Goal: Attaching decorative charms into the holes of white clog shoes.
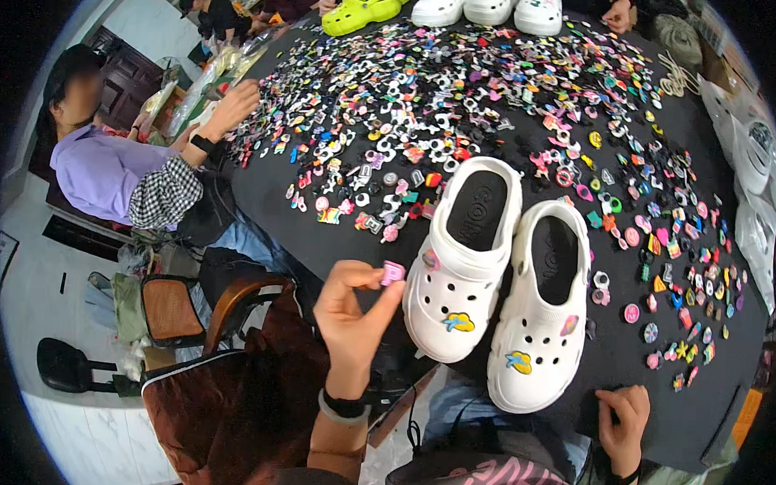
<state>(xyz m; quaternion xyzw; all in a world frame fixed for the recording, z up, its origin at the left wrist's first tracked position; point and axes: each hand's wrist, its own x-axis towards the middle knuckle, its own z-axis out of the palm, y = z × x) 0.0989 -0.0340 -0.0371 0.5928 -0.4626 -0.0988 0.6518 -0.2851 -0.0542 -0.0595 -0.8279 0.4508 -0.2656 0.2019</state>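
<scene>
Head view cut off the far end of the bench [354,241], where a lime clog [359,11] and three white clogs [489,4] showed only in part. Most of the small charms [462,91] heaped across the black cloth were too tiny and crowded to tell apart. The right hand [623,415] rested at the bench's near edge, fingers curled under; whether it held anything could not be told, since its palm was turned away. The left hand [351,314] was raised off the near left corner of the bench, wrist upright, with a narrow grip of thumb and forefinger pinching a small pink charm [393,273] just beside the toe of the left clog [460,262]. That clog and the right clog [539,312] stood side by side, touching, smooth white moulded foam with dark insoles, round vent holes and a yellow-and-blue charm on each toe. A co-worker's hand [234,109] reached into the charms from the left.
</scene>
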